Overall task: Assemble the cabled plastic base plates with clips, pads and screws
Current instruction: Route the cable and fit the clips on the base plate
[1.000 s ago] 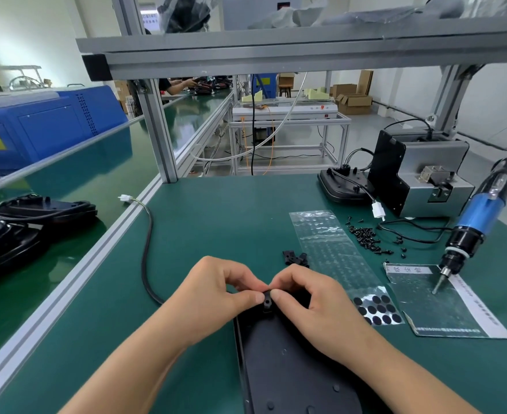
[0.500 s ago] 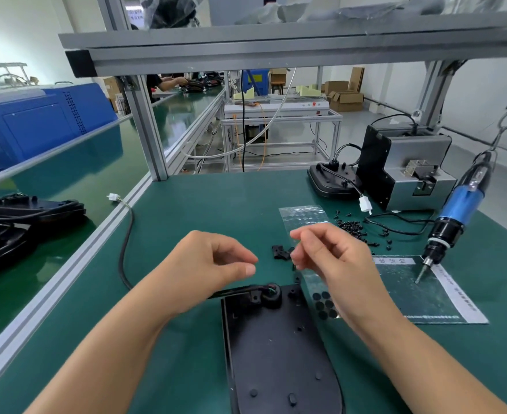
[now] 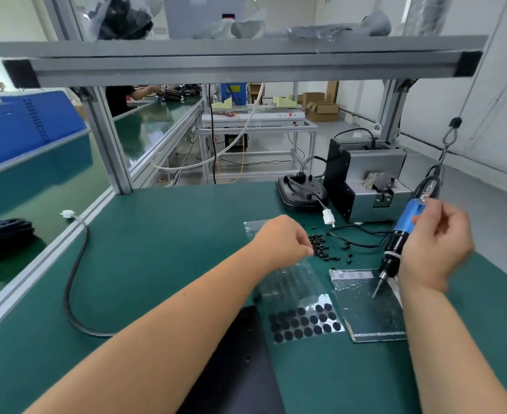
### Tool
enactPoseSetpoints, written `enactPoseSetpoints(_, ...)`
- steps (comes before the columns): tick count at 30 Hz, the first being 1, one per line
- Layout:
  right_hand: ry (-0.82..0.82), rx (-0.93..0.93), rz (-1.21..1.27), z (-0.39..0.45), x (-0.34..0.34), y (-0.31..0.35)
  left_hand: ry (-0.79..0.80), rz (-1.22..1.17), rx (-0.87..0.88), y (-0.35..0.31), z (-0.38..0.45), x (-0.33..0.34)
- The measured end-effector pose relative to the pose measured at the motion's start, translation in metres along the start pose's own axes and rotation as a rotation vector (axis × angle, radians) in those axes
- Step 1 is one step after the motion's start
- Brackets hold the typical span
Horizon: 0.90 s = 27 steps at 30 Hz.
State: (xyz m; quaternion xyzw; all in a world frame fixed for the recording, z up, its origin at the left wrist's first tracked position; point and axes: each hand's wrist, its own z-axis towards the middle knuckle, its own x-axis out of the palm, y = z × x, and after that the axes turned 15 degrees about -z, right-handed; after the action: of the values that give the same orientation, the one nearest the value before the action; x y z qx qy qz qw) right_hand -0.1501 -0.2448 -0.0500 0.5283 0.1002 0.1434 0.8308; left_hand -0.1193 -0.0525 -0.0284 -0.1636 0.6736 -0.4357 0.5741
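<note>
Nearest me, at 6 o'clock, the black base plate (image 3: 234,369) lies flat on the green desk (image 3: 156,264), partly under my left forearm. Its black cable (image 3: 73,282) loops off toward 9 o'clock and runs up to a white plug (image 3: 68,214) by the desk's alu rail.

Just right of the plate, at approx 5 o'clock, is the clear pad sheet (image 3: 300,306) w/ round black pads (image 3: 304,324) on its near end. Beside it, a shiny foil bag (image 3: 368,309) w/ a white label strip.

My left hand (image 3: 282,242) is mid-desk, over the far part of the pad sheet, fingers curled down w/ tips close together right next to the screw pile (image 3: 321,248). Can't tell if anything is pinched; too blurred.

My right hand (image 3: 434,249) is at 3 o'clock, fingers loosely curled and apart, right by the blue electric screwdriver (image 3: 404,228). It doesn't look wrapped around it, but the blur leaves me unsure of contact. The driver hangs tilted from a hook and cord, bit tip over the foil bag.

Farther out, approx 1 o'clock: a second black base plate (image 3: 301,194) w/ a white connector (image 3: 327,217), and behind it the grey screw feeder box (image 3: 371,186). At 12 o'clock, the alu frame beam (image 3: 240,59) spans overhead.
</note>
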Motion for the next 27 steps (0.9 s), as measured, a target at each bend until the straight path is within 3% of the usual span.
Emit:
enactPoseSetpoints(5, -0.058, -0.065, -0.146, 0.006, 0.000, -0.026, 0.099, 0.276, 0.078, -0.010, 0.041, 0.039)
enactPoseSetpoints(9, -0.077, -0.030, -0.193, 0.010, 0.002, -0.030, 0.114, 0.582, 0.187, -0.010, 0.056, 0.053)
enactPoseSetpoints(12, -0.058, 0.046, -0.231, 0.012, 0.005, -0.032, 0.088, 0.654, 0.190, -0.011, 0.058, 0.056)
enactPoseSetpoints(17, 0.027, 0.202, -0.243, 0.011, 0.008, -0.032, 0.107, 0.471, 0.124, -0.009, 0.054, 0.051)
enactPoseSetpoints(20, 0.236, 0.414, -0.215, 0.010, 0.011, -0.033, 0.107, 0.413, 0.111, -0.007, 0.050, 0.051)
enactPoseSetpoints(22, 0.390, 0.577, 0.002, 0.008, 0.012, -0.030, 0.086, 0.373, 0.092, -0.007, 0.048, 0.050)
enactPoseSetpoints(24, 0.441, 0.635, 0.181, 0.007, 0.012, -0.025, 0.049, 0.290, 0.068, -0.010, 0.044, 0.044)
enactPoseSetpoints(27, 0.467, 0.643, 0.407, 0.006, 0.010, -0.011, 0.030, -0.071, 0.008, -0.014, 0.027, 0.027)
